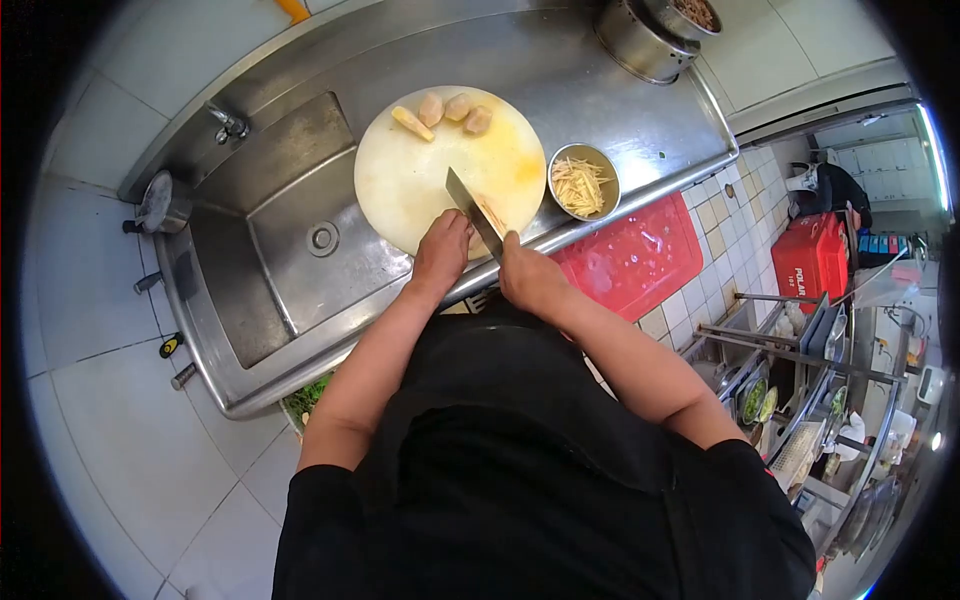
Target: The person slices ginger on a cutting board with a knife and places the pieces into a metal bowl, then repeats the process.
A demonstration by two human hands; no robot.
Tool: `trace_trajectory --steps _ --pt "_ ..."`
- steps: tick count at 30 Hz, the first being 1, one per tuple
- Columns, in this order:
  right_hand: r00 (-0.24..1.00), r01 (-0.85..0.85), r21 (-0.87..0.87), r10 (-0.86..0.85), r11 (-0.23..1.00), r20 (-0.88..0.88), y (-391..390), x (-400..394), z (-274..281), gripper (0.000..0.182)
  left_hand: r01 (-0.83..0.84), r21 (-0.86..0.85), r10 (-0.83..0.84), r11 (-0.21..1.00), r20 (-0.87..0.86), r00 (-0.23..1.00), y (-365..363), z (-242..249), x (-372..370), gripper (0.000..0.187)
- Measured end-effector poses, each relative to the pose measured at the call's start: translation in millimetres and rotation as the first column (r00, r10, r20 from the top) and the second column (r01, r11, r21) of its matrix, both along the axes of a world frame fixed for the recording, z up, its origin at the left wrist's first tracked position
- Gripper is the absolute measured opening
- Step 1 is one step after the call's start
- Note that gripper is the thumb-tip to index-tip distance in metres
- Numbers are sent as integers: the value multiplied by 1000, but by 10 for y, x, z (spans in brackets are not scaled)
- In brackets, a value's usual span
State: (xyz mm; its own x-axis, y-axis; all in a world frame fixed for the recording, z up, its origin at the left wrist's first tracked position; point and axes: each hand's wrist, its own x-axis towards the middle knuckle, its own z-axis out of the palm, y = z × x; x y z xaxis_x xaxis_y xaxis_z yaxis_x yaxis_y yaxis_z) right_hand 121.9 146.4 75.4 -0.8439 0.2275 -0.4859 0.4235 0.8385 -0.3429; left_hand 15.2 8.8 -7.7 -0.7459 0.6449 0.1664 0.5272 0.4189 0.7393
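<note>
My right hand [528, 272] grips the handle of a cleaver [466, 200], its broad blade over the near part of a round white cutting board [395, 200]. Just left of the blade, my left hand [443, 250] is closed with its fingers curled down at the board; whatever they hold is hidden. Thin pale strips [491, 212] lie along the blade's right side. Several peeled pieces that look like ginger [457, 107] rest at the board's far edge. To the board's right, a metal bowl [584, 182] holds pale yellow strips.
A steel sink basin [290, 240] with a tap [228, 122] is left of the board. Metal pots [645, 45] stand at the counter's far right. Below the counter edge is a red lid-like surface [640, 255]. Racks of dishes [800, 390] stand at right.
</note>
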Motion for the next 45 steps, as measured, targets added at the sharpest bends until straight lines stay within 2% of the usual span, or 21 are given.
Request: trace_trajectory --steps 2,4,7,8,11,14,16,18,20,23,24,26,27,29,33,36,37,38,40,44,45 --pt "992 -64 0 64 998 -107 66 -222 104 27 26 12 -26 1000 -7 1000 -26 0 -2 13" --pt "998 -54 6 54 999 16 54 -458 396 23 40 39 -39 998 -14 999 -54 -1 -48 14" --pt "998 -35 -18 36 999 60 -25 -175 541 23 46 88 -51 995 49 998 -102 26 -4 14" --pt "997 -39 -20 40 999 60 -19 -50 380 25 43 108 -54 993 101 993 -112 38 7 14" --pt "998 -3 -5 3 1000 66 10 -29 130 29 37 108 -46 993 81 996 -124 9 9 13" --pt "996 -53 17 54 998 -65 59 -278 189 28 41 100 -46 994 51 998 -121 -47 -17 11" --pt "984 -64 -19 67 998 164 -16 -541 724 28 54 65 -56 996 30 998 -151 -80 -15 11" --pt "977 -57 -45 65 997 202 -14 -388 759 27 51 94 -53 994 18 998 -143 -89 -27 11" --pt "994 -27 33 24 999 104 -58 -38 546 27 34 117 -36 993 13 999 -134 -96 -9 11" --pt "996 10 11 -11 1000 92 -61 121 134 27 17 122 -21 992 24 999 -162 -90 6 12" --pt "996 12 13 -13 1000 85 -27 19 139 27 26 108 -31 994 43 999 -147 -81 -4 12" --pt "996 -60 6 60 998 -59 22 -236 179 26 44 125 -48 991 23 999 -169 -111 31 11" --pt "996 -53 9 53 999 -70 33 -385 394 26 36 152 -35 988 -8 999 -148 -112 -14 11" --pt "972 -68 -39 75 997 223 -39 -563 902 26 41 129 -42 991 4 999 -176 -61 -3 10" --pt "996 -26 -37 29 999 86 -51 55 332 29 14 161 -16 987 11 1000 -152 -112 9 10" --pt "998 -12 0 12 1000 58 -33 -81 121 32 14 181 -15 983 2 1000 -150 -106 -6 10" --pt "993 -60 1 60 998 -103 -29 -181 177 31 32 193 -30 981 -14 999 -160 -106 14 10" --pt "993 -87 5 87 996 -81 20 -335 254 30 49 185 -47 981 -16 999 -170 -99 33 10" --pt "990 -105 9 103 994 95 -20 -567 612 29 39 129 -33 991 -44 998 -161 -95 -4 10" --pt "996 -86 -24 87 996 23 -41 41 366 28 20 157 -18 987 -10 1000 -165 -151 12 10" --pt "996 -42 -3 42 999 75 -65 46 297 28 5 161 -5 987 -4 1000 -163 -163 19 10"
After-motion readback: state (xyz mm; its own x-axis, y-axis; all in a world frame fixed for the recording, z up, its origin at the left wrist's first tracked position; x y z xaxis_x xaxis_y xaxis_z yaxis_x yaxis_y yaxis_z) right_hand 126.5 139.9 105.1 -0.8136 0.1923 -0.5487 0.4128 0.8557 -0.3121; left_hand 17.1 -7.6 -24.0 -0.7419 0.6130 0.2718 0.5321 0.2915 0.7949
